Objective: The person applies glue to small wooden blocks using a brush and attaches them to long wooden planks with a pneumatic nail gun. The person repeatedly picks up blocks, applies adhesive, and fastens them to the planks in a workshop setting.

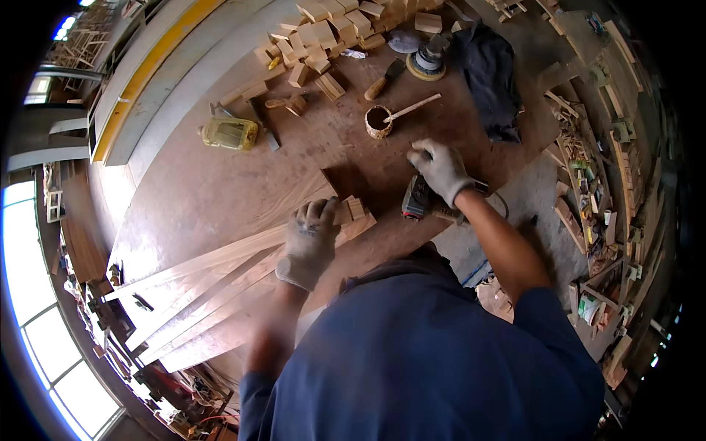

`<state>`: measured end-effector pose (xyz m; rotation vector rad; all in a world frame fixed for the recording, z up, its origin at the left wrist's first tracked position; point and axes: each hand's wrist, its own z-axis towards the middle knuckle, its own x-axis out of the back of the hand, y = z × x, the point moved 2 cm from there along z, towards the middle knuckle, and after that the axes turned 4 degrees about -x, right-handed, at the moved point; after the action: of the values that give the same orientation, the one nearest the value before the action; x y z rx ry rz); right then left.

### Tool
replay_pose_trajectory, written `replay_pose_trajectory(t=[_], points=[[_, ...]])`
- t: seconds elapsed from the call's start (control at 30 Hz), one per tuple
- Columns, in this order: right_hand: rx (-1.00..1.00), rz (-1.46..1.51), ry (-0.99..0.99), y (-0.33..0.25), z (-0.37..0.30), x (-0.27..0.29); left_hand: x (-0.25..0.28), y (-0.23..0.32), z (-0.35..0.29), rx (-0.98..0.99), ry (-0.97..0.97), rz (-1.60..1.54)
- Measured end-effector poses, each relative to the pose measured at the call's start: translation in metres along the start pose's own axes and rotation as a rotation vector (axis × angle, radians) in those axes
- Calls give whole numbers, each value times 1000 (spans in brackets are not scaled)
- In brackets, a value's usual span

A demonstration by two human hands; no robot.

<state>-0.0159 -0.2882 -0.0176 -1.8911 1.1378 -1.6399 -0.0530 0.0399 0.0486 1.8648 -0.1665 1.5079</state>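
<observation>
My left hand (312,239), in a pale work glove, is closed over the near ends of long wooden strips (213,259) that fan out to the left across the table. A short block end (354,209) pokes out just right of its fingers. My right hand (443,170), gloved too, hovers by a dark cordless power tool (416,200) lying near the table's edge. Its thumb and fingers are drawn together; whatever they may hold is too small to make out. Ahead of it stands a crusted glue pot (378,123) with a stick (415,106) leaning in it.
Stacked wooden blocks (323,35) fill the far side. Beside them lie a sander (426,62), a dark cloth (491,81) and a wooden-handled tool (382,81). A yellowish plastic bottle (232,134) and a wooden mallet (294,105) rest at left. Shelves of offcuts (588,176) line the right.
</observation>
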Motion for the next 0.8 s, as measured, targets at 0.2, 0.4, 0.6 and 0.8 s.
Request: replay_pose_trajectory(t=[0.2,0.4,0.6,0.8], points=[[-30,-118,-38,24,-63,5,-20,5,9,-59,9,45],[-32,-42,-39,44,-86,-5,-24,8,16,-27,-33,38],[-46,-79,-69,37,-87,-4,-31,5,17,18,-91,59],[25,-115,-4,42,-89,0,-24,9,21,37,-118,39]])
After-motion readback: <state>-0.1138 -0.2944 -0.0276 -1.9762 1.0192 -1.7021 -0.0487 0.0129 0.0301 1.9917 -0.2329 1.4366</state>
